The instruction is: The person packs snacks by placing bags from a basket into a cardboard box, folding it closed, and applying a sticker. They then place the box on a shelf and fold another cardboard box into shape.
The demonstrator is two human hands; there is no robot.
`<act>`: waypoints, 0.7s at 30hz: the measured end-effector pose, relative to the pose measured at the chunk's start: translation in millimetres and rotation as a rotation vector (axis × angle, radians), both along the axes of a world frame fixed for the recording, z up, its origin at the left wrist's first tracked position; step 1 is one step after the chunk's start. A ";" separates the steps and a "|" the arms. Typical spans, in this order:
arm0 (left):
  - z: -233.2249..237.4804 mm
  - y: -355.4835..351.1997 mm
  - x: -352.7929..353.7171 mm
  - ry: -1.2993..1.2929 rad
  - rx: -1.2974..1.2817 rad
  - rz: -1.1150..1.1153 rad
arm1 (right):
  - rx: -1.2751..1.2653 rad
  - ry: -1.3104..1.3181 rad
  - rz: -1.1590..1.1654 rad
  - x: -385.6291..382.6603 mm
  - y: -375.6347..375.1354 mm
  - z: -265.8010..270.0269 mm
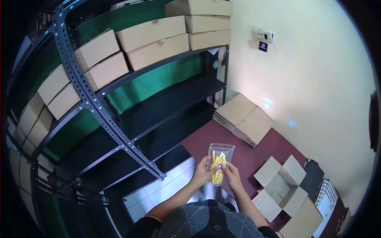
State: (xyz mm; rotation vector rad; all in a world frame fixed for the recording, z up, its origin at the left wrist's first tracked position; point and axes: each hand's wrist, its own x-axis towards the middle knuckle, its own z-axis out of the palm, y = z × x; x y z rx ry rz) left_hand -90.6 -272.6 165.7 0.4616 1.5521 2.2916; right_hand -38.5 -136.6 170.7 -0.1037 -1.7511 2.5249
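Note:
A clear plastic pouch [221,149] with several yellow, finger-shaped pieces [217,176] inside is held upright in front of my body. My left hand [202,173] grips its left side, with the thumb across the front. On the right side, my right hand [231,176] pinches the pouch near the middle. The top of the pouch stands flat above my fingers. Whether its top edge is sealed cannot be made out.
A maroon table [198,137] bears flattened cardboard [248,115] by the wall and an open cardboard box [279,184] at right. Beside that lie a dark item [312,174] and a patterned sheet [327,198]. Metal shelves [135,141] with closed boxes [158,49] stand left.

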 end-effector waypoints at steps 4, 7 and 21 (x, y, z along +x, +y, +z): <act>2.8 -26.3 1.6 0.057 -0.081 0.157 | 0.030 0.042 0.145 -24.1 -17.8 -13.5; 6.5 -42.8 6.9 0.049 -0.110 0.273 | -0.028 0.022 0.234 -35.3 -34.1 -17.4; 10.1 -44.7 63.7 -0.041 -0.011 0.626 | 0.123 0.092 0.579 -32.6 -41.3 -10.7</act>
